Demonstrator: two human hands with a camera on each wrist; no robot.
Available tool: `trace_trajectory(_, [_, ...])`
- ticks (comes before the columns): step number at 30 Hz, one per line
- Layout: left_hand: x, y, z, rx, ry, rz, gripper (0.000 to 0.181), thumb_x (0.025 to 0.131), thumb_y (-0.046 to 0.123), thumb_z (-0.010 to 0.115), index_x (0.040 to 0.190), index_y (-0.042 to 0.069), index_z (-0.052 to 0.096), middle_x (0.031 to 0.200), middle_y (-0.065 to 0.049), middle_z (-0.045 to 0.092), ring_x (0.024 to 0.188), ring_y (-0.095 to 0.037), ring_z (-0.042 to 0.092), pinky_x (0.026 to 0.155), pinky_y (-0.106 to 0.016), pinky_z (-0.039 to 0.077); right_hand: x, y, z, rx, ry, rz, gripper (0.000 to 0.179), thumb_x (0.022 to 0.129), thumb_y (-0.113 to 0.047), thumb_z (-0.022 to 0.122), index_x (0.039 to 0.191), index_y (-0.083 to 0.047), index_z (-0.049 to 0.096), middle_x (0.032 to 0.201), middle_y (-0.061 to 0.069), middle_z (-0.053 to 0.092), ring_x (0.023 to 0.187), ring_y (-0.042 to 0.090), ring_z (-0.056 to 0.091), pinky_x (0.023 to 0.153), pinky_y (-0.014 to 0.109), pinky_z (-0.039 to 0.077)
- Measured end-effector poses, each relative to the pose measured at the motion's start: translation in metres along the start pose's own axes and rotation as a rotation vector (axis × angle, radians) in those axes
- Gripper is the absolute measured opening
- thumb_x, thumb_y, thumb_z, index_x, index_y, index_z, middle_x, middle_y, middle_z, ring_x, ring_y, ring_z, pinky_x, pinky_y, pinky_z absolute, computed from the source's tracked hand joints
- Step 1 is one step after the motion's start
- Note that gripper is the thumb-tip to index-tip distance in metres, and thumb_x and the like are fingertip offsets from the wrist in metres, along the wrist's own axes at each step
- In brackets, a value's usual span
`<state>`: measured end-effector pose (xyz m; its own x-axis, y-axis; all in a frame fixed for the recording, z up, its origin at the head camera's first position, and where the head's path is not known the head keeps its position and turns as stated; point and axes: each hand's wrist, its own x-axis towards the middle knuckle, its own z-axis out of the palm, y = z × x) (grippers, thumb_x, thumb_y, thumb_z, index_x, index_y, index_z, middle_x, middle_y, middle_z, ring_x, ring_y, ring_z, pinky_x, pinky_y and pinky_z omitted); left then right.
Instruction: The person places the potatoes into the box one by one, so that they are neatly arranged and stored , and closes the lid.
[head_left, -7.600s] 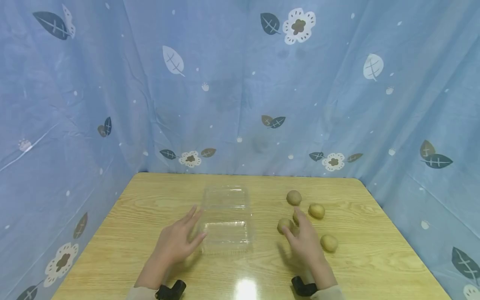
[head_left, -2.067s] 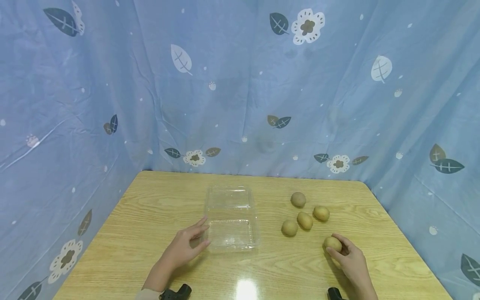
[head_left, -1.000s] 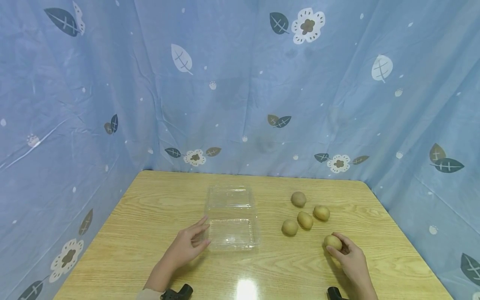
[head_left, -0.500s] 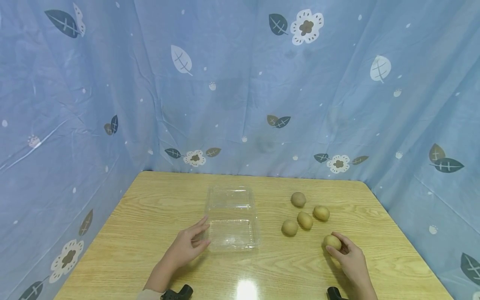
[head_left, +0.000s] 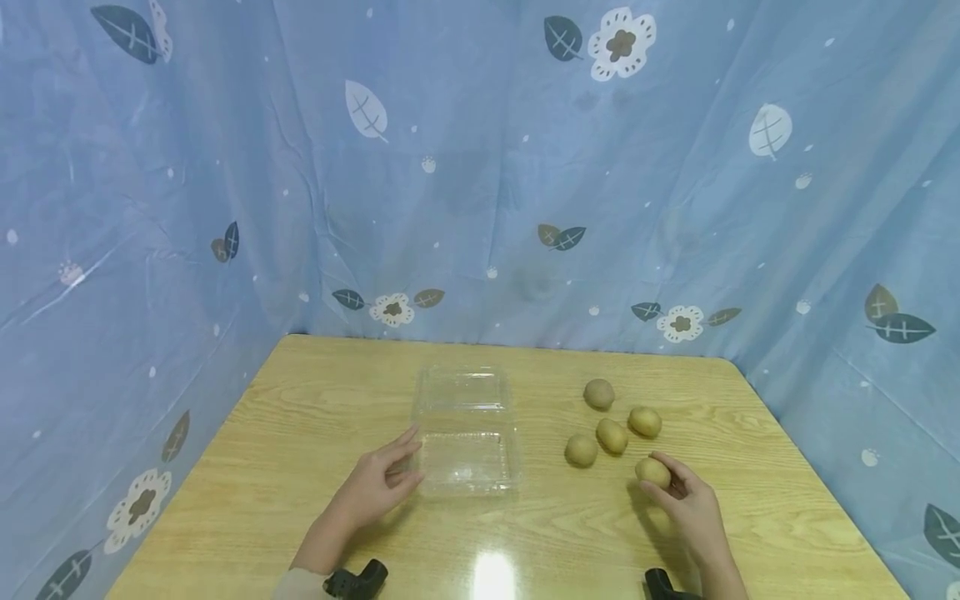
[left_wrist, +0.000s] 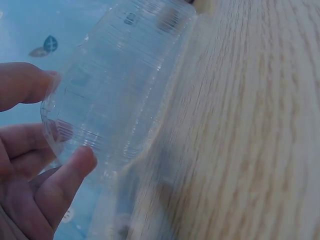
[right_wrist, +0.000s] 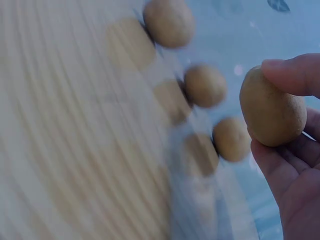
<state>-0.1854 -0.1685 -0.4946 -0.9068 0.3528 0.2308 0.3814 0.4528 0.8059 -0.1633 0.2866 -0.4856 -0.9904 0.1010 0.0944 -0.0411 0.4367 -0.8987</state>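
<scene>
In the head view my right hand [head_left: 690,504] holds a potato [head_left: 652,472] between thumb and fingers, just over the table at the right. The right wrist view shows this smooth, tan potato [right_wrist: 272,107] near, with the thumb on one end. At centre left lies a clear plastic clamshell box [head_left: 465,479], its lid laid back toward the curtain. My left hand [head_left: 375,487] holds the left edge of the box. From the left wrist, fingertips appear on both sides of its thin rim [left_wrist: 55,112]. No contents show inside the box.
Several other potatoes [head_left: 581,450] lie together on the wooden table [head_left: 315,417], right of the box and beyond the right hand. A blue patterned curtain [head_left: 465,167] closes off the back and sides. Black wrist cameras [head_left: 360,579] sit on both wrists.
My right hand first hovered over the potato group, then gripped the separate potato nearest me. It has just brought that potato slightly left and up. My left hand has moved onto the box edge and stays there.
</scene>
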Motion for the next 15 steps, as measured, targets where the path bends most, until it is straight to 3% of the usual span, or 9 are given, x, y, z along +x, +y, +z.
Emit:
trace_trajectory(7, [0.003, 0.002, -0.004, 0.039, 0.011, 0.000, 0.051, 0.092, 0.019, 0.063, 0.137, -0.001, 0.047, 0.155, -0.008, 0.028, 0.123, -0.038, 0.051, 0.089, -0.026, 0.055, 0.001, -0.013, 0.022, 0.085, -0.049, -0.098, 0.056, 0.088, -0.015, 0.068, 0.135, 0.005, 0.045, 0.135, 0.026, 0.048, 0.100, -0.014, 0.053, 0.085, 0.004, 0.048])
trace_trajectory(15, [0.001, 0.003, -0.003, 0.041, 0.004, 0.008, 0.050, 0.093, 0.020, 0.062, 0.135, -0.003, 0.049, 0.155, -0.009, 0.029, 0.124, -0.035, 0.051, 0.090, -0.026, 0.054, 0.000, -0.020, 0.031, 0.135, -0.086, -0.130, 0.053, 0.088, -0.010, 0.067, 0.134, 0.005, 0.047, 0.135, 0.027, 0.048, 0.102, -0.011, 0.055, 0.087, 0.006, 0.048])
